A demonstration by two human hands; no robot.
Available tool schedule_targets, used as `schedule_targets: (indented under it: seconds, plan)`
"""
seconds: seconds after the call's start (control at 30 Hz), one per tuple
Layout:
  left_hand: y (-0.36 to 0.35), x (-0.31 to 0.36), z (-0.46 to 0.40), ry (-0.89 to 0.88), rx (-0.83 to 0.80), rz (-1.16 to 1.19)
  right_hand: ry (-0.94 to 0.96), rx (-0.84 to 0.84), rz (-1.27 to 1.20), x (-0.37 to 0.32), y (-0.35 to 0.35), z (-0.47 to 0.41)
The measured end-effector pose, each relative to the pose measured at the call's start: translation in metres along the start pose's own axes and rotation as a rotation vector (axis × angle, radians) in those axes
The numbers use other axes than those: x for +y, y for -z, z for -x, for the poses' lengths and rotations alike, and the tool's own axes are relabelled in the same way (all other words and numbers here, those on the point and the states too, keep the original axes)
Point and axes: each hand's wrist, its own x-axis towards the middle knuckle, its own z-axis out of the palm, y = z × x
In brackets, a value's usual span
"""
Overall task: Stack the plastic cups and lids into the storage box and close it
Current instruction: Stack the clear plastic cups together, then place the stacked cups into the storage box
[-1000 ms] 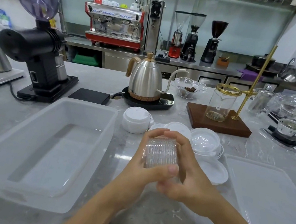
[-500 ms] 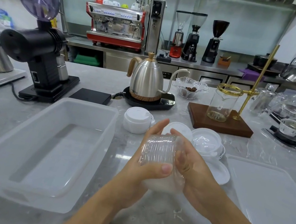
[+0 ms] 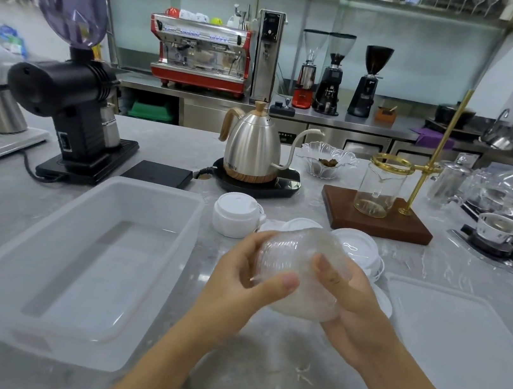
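Both hands hold a nested stack of clear ribbed plastic cups [image 3: 292,259] above the counter, tilted on its side and blurred by motion. My left hand [image 3: 245,279] grips it from the left with the thumb across the front. My right hand [image 3: 343,294] cups it from the right and underneath. The translucent storage box [image 3: 147,294] stands open and empty on the left. Its flat lid [image 3: 465,345] lies on the counter at the right. A stack of white cup lids [image 3: 235,214] and more white lids [image 3: 357,242] sit just behind the hands.
Behind the lids stand a steel gooseneck kettle [image 3: 253,150] on its base, a black scale [image 3: 158,173] and a glass server [image 3: 380,189] on a wooden stand. A black grinder [image 3: 75,107] is at back left, glassware [image 3: 507,198] at far right.
The cup stack has tipped from upright to lying tilted between my hands and has risen slightly. My right hand has shifted further under it.
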Motion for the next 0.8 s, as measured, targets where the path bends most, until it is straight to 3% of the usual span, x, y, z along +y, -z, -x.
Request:
schedule_targets:
  seconds: [0.17, 0.5, 0.8]
  plan:
    - [-0.003, -0.007, -0.002, 0.072, 0.092, -0.044, 0.079, 0.241, 0.162, 0.007, -0.005, 0.000]
    - [-0.002, 0.009, -0.006, 0.131, 0.164, 0.112, -0.007, 0.094, 0.068, -0.010, -0.001, 0.005]
    - [0.026, 0.076, -0.016, 0.093, 0.267, -0.070, 0.090, 0.115, 0.097, -0.032, -0.042, -0.018]
